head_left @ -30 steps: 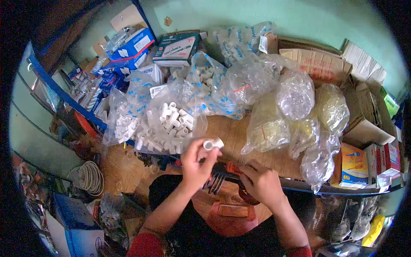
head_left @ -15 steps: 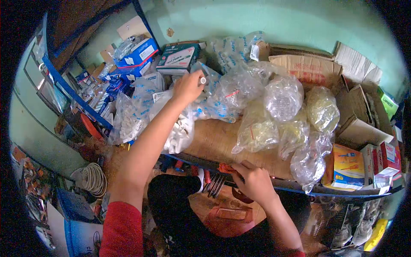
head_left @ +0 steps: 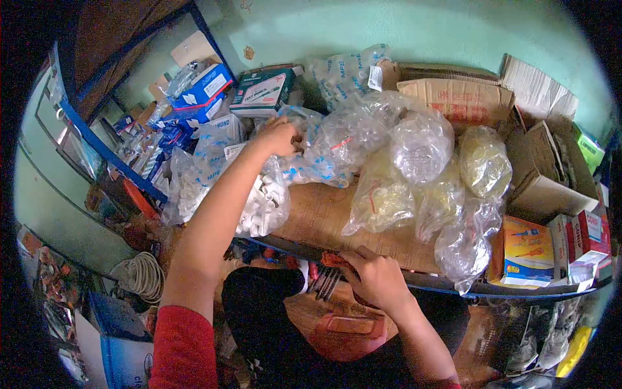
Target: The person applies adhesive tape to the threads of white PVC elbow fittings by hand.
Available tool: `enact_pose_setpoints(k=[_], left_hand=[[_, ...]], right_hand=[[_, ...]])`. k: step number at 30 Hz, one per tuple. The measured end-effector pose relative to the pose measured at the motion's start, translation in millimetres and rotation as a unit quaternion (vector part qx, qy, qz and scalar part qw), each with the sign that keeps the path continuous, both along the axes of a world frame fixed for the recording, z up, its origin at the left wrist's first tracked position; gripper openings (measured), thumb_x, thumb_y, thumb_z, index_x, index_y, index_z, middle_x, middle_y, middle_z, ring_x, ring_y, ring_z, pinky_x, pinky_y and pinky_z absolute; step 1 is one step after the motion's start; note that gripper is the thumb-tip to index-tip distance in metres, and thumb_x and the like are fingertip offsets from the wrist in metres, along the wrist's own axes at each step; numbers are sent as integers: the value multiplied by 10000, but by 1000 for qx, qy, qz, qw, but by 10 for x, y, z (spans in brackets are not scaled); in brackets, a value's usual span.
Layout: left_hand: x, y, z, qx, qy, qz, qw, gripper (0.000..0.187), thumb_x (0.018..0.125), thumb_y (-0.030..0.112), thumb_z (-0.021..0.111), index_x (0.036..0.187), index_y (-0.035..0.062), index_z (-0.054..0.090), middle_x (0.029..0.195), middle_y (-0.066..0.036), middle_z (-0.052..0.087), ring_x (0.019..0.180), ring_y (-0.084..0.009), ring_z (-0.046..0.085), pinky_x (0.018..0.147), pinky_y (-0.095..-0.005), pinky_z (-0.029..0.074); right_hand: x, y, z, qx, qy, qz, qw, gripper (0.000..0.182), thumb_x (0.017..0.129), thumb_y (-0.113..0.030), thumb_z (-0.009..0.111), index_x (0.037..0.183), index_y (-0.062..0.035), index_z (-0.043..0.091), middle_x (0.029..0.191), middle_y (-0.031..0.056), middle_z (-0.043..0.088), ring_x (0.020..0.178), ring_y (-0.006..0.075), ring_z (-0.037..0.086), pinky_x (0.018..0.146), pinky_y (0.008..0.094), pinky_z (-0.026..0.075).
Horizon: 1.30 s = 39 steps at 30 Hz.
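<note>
My left hand (head_left: pixel 280 136) is among the clear plastic bags at the back of the table, its fingers curled down and their grip hidden. Just beneath it lies a clear bag with blue print (head_left: pixel 314 170). Under my left forearm, another clear bag holds white plastic pipe fittings (head_left: pixel 264 204). My right hand (head_left: pixel 379 275) is at the table's front edge, thumb and fingers closed around an orange-red piece (head_left: pixel 334 259).
Clear bags (head_left: pixel 422 146) and a yellowish bag (head_left: pixel 484 162) are heaped on the wooden table (head_left: pixel 317 211). Cardboard boxes (head_left: pixel 457 104) stand behind, with a screwdriver box (head_left: pixel 526 249) at the right. Blue boxes (head_left: pixel 207 84) and a green box (head_left: pixel 262 91) line the back left.
My left hand has moved down and slightly left into the bags; the white tubular fitting seen in it before is out of sight. My right hand stays at the table edge.
</note>
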<state>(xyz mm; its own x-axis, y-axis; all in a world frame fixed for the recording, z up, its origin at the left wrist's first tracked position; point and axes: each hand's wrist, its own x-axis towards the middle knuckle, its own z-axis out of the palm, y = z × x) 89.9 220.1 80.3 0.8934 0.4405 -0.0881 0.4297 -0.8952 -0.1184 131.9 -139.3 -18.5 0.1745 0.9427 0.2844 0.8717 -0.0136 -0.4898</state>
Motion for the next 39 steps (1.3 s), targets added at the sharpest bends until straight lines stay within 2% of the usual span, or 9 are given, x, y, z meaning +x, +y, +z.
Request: enact_pose_setpoints(k=[6, 13, 17, 23, 26, 29, 33, 38, 39], left_hand=[[48, -223, -23, 147, -75, 49, 985, 204, 685, 150, 694, 882, 105, 671, 1005, -140, 569, 1053, -312, 497, 949, -438, 363], [-304, -262, 297, -46, -357, -22, 933, 270, 658, 149, 749, 864, 41, 613, 986, -126, 621, 1056, -314, 526, 901, -417, 400], [-479, -567, 370, -161, -446, 1, 881, 210, 723, 88, 725, 865, 14, 590, 870, -114, 650, 813, -200, 625, 686, -299, 484], [-622, -1191, 398, -378, -479, -15, 792, 332, 799, 68, 673, 1117, 34, 584, 876, -51, 642, 762, -100, 597, 640, -216, 465], [-748, -1670, 265, -507, -444, -1, 738, 405, 841, 74, 627, 1224, -10, 522, 931, -63, 625, 760, -102, 592, 615, -224, 475], [-820, -2068, -3, -599, -438, -3, 670, 373, 857, 40, 621, 1217, -4, 535, 1016, -53, 613, 828, -55, 573, 651, -193, 472], [-755, -2196, -423, -584, -460, 2, 669, 365, 850, 28, 627, 1200, 0, 530, 1033, -51, 600, 854, -56, 563, 692, -184, 463], [-743, -2254, -672, -595, -475, 42, 646, 356, 830, 36, 651, 1159, 3, 517, 1044, -63, 605, 919, -95, 575, 757, -217, 477], [-764, -2255, -690, -599, -469, 53, 646, 361, 827, 40, 654, 1158, 3, 514, 1048, -68, 605, 926, -109, 579, 773, -228, 483]], right_hand=[[-3, 17, 43, 12, 10, -8, 1000, 212, 797, -178, 627, 970, -56, 632, 835, 135, 616, 695, 336, 620, 586, 409, 518], [-9, 14, 101, 19, 32, -2, 999, 198, 798, -171, 627, 960, -57, 632, 830, 125, 617, 694, 329, 622, 581, 410, 514], [-17, 28, 178, 47, 36, -4, 998, 205, 793, -165, 632, 966, -54, 631, 856, 124, 628, 688, 340, 616, 582, 406, 514], [-20, 44, 277, 123, 229, -21, 965, 217, 832, -14, 585, 1047, -36, 593, 898, 139, 644, 636, 209, 626, 595, 306, 508], [-17, 121, 285, 299, 357, -80, 881, 292, 860, 46, 515, 1148, -1, 500, 936, 137, 631, 726, 157, 603, 667, 272, 487], [8, -55, 408, 250, 458, -62, 851, 301, 848, 80, 484, 1145, 34, 471, 1015, 142, 597, 900, 149, 569, 801, 271, 446], [-26, -23, 329, 308, 381, -82, 868, 254, 744, -6, 657, 991, 17, 605, 886, 124, 627, 753, 156, 579, 683, 254, 451], [-122, 126, 440, 330, 423, -167, 827, 226, 757, -8, 672, 971, 26, 608, 869, 123, 636, 739, 160, 601, 650, 250, 459], [-101, 104, 406, 298, 372, -163, 864, 218, 759, 0, 667, 968, 26, 610, 863, 124, 639, 722, 161, 607, 638, 254, 464]])
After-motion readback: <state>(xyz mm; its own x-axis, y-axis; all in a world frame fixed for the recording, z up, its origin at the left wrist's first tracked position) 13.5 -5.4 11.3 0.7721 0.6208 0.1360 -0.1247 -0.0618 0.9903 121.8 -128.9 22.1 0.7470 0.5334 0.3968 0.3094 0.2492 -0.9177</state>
